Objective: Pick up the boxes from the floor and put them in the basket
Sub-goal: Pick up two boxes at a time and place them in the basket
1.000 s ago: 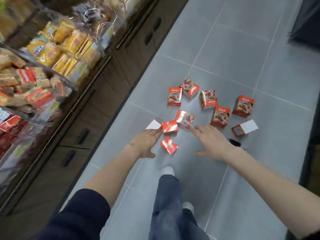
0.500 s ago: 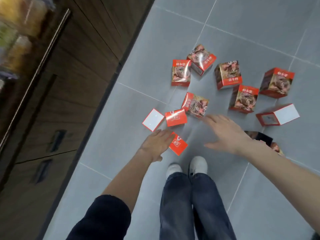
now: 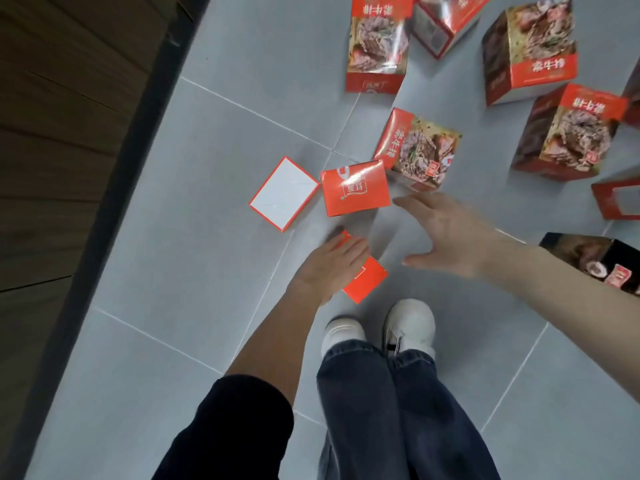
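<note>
A small red box [image 3: 367, 280] lies flat on the grey tiled floor [image 3: 173, 271] just ahead of the white shoes [image 3: 408, 323]. It is half covered by the left hand [image 3: 329, 268], whose fingers rest fairly straight on it, not curled round it. The right hand [image 3: 446, 233] hovers beside it, fingers spread, holding nothing. Just beyond lie a red logo box [image 3: 355, 192], a white-faced box [image 3: 284, 194] and scattered meat-picture boxes [image 3: 415, 154], near a dark wooden cabinet [image 3: 69, 133]

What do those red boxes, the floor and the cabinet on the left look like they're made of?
Red boxes: probably thin glossy printed cardboard; folded edges, glare. Floor: matte grey tile, likely ceramic; pale grout lines. Cabinet: dark wood or wood-look laminate; grain streaks.
</note>
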